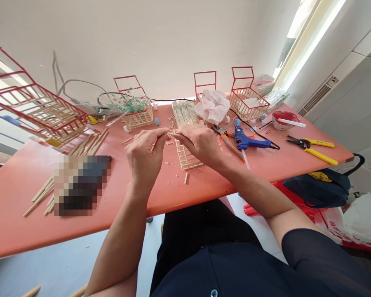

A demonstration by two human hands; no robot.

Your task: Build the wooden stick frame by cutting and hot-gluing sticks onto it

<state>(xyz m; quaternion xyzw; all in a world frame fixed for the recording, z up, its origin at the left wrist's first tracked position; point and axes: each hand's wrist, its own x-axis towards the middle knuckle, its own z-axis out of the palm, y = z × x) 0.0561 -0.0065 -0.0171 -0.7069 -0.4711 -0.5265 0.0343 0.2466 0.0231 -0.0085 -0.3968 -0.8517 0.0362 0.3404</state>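
Note:
My left hand (146, 152) and my right hand (198, 142) meet above the orange table (24, 177), fingertips pinched together on a short thin wooden stick (171, 133). Under my right hand lies a small ladder-like lattice of wooden sticks (188, 159), flat on the table. Small stick offcuts (186, 177) and crumbs are scattered around it.
A blue glue gun (249, 141), orange-handled pliers (231, 145) and yellow-handled cutters (312, 147) lie to the right. Red-framed stick baskets (246, 99) stand along the back, a large one (34, 109) at far left. Loose sticks (43, 194) lie left; a red paint bowl (283, 119) sits back right.

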